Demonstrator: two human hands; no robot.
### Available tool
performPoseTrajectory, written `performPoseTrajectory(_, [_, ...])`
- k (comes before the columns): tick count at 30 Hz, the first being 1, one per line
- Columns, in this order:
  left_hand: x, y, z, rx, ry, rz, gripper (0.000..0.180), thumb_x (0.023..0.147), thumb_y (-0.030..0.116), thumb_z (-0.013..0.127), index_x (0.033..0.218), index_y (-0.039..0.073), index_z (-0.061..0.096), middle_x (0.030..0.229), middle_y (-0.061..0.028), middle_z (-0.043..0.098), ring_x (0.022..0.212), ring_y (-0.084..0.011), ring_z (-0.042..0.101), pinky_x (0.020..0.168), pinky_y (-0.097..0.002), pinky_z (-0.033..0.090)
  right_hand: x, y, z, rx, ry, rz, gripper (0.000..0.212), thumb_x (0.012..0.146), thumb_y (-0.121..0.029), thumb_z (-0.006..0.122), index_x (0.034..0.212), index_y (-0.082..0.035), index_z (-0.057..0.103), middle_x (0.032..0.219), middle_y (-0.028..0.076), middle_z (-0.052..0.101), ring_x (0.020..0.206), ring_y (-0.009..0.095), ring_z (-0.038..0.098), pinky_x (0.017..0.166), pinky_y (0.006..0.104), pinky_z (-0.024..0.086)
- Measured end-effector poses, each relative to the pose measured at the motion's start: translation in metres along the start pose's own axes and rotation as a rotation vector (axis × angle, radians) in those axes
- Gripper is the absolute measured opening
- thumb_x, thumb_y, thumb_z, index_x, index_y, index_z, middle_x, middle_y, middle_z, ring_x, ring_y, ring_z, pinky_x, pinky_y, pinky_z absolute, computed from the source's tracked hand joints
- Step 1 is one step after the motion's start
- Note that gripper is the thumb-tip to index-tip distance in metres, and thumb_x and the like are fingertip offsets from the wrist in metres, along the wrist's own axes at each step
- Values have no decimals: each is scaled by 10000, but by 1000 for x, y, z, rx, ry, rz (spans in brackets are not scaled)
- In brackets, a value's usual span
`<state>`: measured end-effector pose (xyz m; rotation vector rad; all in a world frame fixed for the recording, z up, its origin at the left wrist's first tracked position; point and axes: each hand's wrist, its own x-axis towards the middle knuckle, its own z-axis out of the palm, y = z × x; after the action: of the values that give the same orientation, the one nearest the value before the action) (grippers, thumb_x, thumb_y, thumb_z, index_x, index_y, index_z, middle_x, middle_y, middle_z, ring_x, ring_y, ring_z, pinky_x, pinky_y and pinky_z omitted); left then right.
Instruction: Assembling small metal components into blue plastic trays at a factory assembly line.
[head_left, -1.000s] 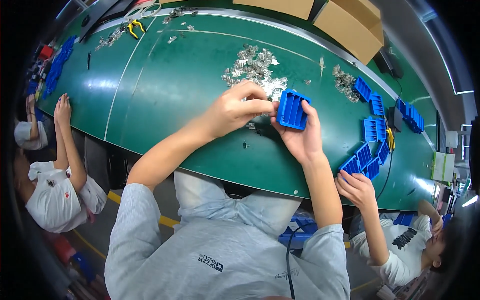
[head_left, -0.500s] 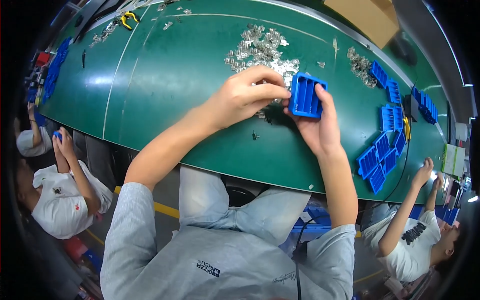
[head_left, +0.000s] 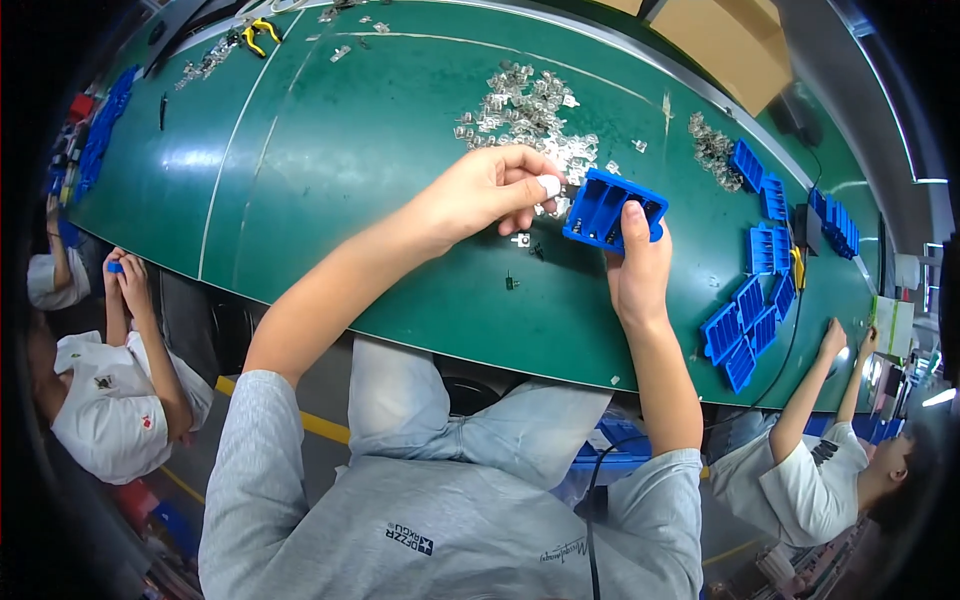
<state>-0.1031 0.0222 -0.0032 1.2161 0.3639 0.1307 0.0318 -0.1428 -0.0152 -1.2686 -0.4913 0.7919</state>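
Observation:
My right hand (head_left: pixel 642 265) grips a blue battery holder (head_left: pixel 608 200), its thumb over the near rim. Long parallel slots divide the holder, and small metal bits show at their near ends. At the holder's left edge, my left hand (head_left: pixel 500 192) pinches a small metal piece (head_left: pixel 568 189) between thumb and forefinger; the fingers hide most of it. Just beyond both hands spreads a pile of shiny metal contact pieces (head_left: pixel 520 105). Below the left hand lie a loose metal piece (head_left: pixel 521 240) and a small dark part (head_left: pixel 512 282).
More blue holders (head_left: pixel 735 325) are grouped on the green table (head_left: pixel 350 150) at right, beside a second metal pile (head_left: pixel 712 150). A black cable (head_left: pixel 795 330) runs there. Yellow-handled pliers (head_left: pixel 262 36) lie far left; a cardboard box (head_left: pixel 725 50) stands far right. People sit on both sides.
The blue holder has tilted and turned in my right hand, moving slightly nearer. My left hand has shifted a little, its thumb now pressing toward the holder's upper left corner.

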Motion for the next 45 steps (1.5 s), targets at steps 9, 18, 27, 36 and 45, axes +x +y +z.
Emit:
performPoseTrajectory(9, [0, 2, 2, 718, 359, 812, 129, 887, 74, 628, 1012, 41, 628, 982, -58, 604, 810, -134, 574, 706, -228, 454, 0, -11, 14, 193, -236, 228, 567, 970, -440, 420, 1273, 37, 469, 1200, 223, 589, 1000, 314, 637, 775, 397, 536])
performPoseTrajectory(18, [1, -10, 11, 797, 299, 929, 203, 786, -20, 662, 974, 58, 658, 967, -84, 604, 875, -239, 606, 753, -330, 505, -8, -4, 17, 243, -305, 271, 483, 993, -387, 418, 1250, 17, 477, 1128, 164, 612, 987, 265, 633, 837, 431, 538])
performPoseTrajectory(27, [0, -11, 12, 828, 304, 925, 223, 743, -20, 677, 949, 63, 655, 948, -78, 595, 879, -254, 596, 762, -346, 497, -11, -8, 20, 239, -307, 260, 504, 985, -397, 459, 1241, 37, 472, 1092, 149, 617, 928, 247, 646, 847, 393, 534])
performPoseTrajectory(36, [-4, -4, 13, 664, 208, 572, 227, 841, 62, 649, 1065, 56, 612, 1036, -61, 597, 948, -171, 586, 734, -269, 490, -8, 1, 11, 124, -316, 236, 499, 964, -377, 489, 1260, 25, 474, 1141, 143, 601, 1009, 234, 620, 858, 399, 530])
performPoseTrajectory(45, [-13, 6, 12, 477, -66, 208, 274, 896, 201, 620, 1108, 30, 582, 1045, -52, 582, 981, -154, 549, 830, -296, 448, -15, 2, 8, -223, -161, -109, 360, 880, -275, 703, 1072, 19, 630, 962, 40, 633, 872, 96, 560, 787, 247, 471])
